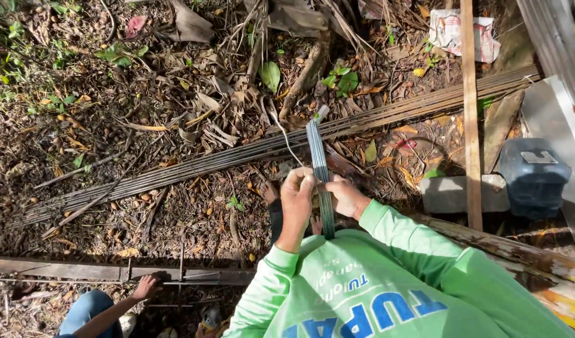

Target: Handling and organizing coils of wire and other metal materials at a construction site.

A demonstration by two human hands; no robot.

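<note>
**Both hands on a wire bundle that runs straight away from the body**

The bundle of thin tie wires [321, 169] lies with its long axis pointing away from the person — one end tucked down by the chest, the other fanning out just past the long run of steel rods [269, 147] on the ground. It passes between the two hands, so neither has any reach to make.

The left hand [298, 191] sits on the bundle's left side, fingers curled shut around it near the top of the grip. The right hand [347, 195] is just beside it on the other side, fingers pressed against the wires in a pinch — how many strands it has separated cannot be told. A single loose wire [282, 134] curves up and away ahead of the left hand.

Well below the left hand, another person's hand [146, 286] rests on a weathered wooden beam [81, 270]. Off beyond the right hand stands a dark plastic container [533, 175] beside a concrete block [450, 193].
</note>
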